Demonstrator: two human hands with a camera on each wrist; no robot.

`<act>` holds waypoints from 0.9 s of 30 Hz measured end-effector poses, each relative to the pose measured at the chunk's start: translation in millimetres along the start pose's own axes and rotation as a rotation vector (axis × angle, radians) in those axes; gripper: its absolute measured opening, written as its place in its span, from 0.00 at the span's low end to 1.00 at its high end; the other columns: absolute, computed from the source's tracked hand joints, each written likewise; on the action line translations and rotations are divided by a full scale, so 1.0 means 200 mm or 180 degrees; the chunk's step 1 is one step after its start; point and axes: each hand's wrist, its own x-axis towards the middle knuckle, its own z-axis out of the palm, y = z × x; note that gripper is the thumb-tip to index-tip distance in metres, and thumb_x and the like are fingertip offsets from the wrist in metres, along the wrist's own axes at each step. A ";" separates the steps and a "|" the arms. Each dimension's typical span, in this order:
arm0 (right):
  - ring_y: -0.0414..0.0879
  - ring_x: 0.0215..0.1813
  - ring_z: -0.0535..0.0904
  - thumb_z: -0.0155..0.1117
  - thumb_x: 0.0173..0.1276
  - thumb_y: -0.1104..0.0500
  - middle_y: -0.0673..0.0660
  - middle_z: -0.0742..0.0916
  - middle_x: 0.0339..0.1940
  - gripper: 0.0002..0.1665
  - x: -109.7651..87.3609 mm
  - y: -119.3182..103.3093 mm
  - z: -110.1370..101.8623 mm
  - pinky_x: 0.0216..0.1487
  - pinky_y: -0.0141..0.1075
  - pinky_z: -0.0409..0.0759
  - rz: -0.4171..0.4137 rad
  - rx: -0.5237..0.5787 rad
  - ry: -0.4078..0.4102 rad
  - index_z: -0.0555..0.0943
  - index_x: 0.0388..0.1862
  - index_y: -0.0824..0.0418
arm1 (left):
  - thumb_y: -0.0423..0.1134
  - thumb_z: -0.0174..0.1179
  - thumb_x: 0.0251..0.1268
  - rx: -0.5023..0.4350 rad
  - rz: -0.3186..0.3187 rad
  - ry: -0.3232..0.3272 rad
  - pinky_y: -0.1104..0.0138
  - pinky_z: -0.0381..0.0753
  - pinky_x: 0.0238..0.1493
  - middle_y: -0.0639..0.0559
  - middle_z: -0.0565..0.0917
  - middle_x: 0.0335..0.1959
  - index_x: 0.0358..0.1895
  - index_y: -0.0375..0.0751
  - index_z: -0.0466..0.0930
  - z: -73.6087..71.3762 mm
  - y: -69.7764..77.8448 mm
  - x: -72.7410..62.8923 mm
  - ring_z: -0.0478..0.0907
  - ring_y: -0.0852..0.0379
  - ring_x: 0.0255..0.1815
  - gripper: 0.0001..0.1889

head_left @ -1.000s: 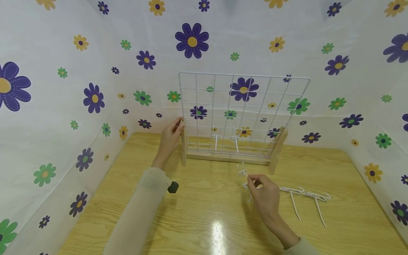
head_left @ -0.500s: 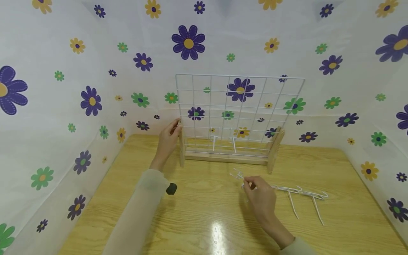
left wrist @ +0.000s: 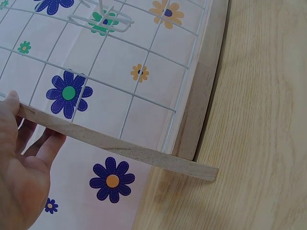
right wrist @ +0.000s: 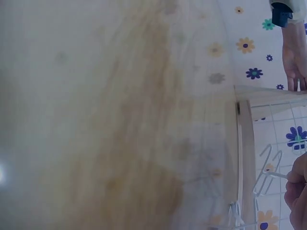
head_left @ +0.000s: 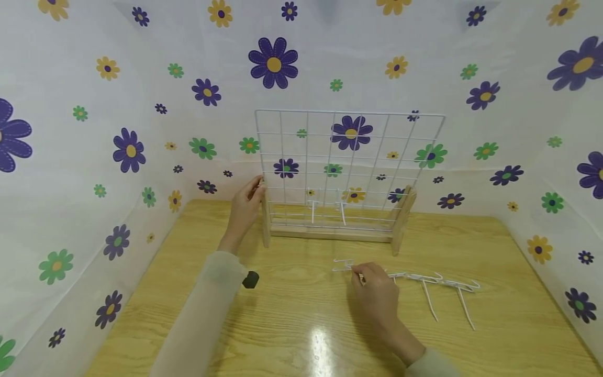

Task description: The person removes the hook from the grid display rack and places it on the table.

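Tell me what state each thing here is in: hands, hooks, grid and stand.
Wooden stand: upright on the table.
Wire grid: upright, set in the stand.
Two hung hooks: attached low on the grid.
Held hook: off the grid, pinched.
Loose hooks: lying in a row, on the table.
Left hand: gripping the stand's left post.
Right hand: pinching the held hook.

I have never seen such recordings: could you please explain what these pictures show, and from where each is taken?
No robot appears here, only a person's bare hands. The widest picture comes from a camera worn on the head; the other two from the left and right wrists. The left hand grips a wooden upright of the stand, whose white wire grid bears two white hooks. The right hand holds another hook. On the table, more hooks lie beside that hand.
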 end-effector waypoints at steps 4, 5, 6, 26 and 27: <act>0.45 0.20 0.81 0.77 0.45 0.79 0.59 0.88 0.25 0.11 -0.01 0.00 0.03 0.13 0.27 0.73 -0.0112 -0.0046 -0.0012 0.88 0.25 0.68 | 0.44 0.50 0.85 0.0001 0.0072 0.0036 0.58 0.74 0.72 0.42 0.68 0.77 0.78 0.37 0.66 0.01 -0.08 0.03 0.70 0.44 0.74 0.26; 0.46 0.20 0.82 0.77 0.44 0.78 0.59 0.88 0.25 0.11 -0.01 0.00 0.03 0.13 0.27 0.73 -0.0131 -0.0059 -0.0024 0.88 0.25 0.68 | 0.46 0.50 0.84 0.0010 0.0076 0.0054 0.60 0.74 0.72 0.44 0.68 0.77 0.78 0.40 0.66 0.01 -0.12 0.05 0.70 0.46 0.74 0.26; 0.47 0.21 0.83 0.76 0.44 0.79 0.59 0.88 0.25 0.11 -0.01 -0.01 0.03 0.12 0.28 0.73 -0.0144 -0.0062 -0.0039 0.88 0.25 0.67 | 0.47 0.51 0.84 0.0008 0.0088 0.0065 0.60 0.74 0.71 0.45 0.69 0.77 0.78 0.42 0.67 0.01 -0.15 0.06 0.70 0.47 0.73 0.26; 0.34 0.18 0.68 0.73 0.58 0.72 0.55 0.89 0.28 0.05 -0.05 -0.09 0.01 0.12 0.24 0.64 0.1020 0.0454 -0.0867 0.88 0.34 0.66 | 0.44 0.50 0.85 -0.0115 0.0039 0.0025 0.57 0.73 0.73 0.43 0.68 0.77 0.78 0.39 0.66 0.01 -0.14 0.05 0.70 0.45 0.74 0.26; 0.34 0.19 0.69 0.73 0.59 0.71 0.54 0.89 0.27 0.05 -0.04 -0.10 0.01 0.13 0.24 0.66 0.1117 0.0494 -0.0905 0.88 0.34 0.66 | 0.43 0.50 0.85 -0.0128 0.0026 0.0011 0.56 0.73 0.73 0.42 0.67 0.77 0.78 0.38 0.65 0.01 -0.13 0.05 0.69 0.44 0.74 0.26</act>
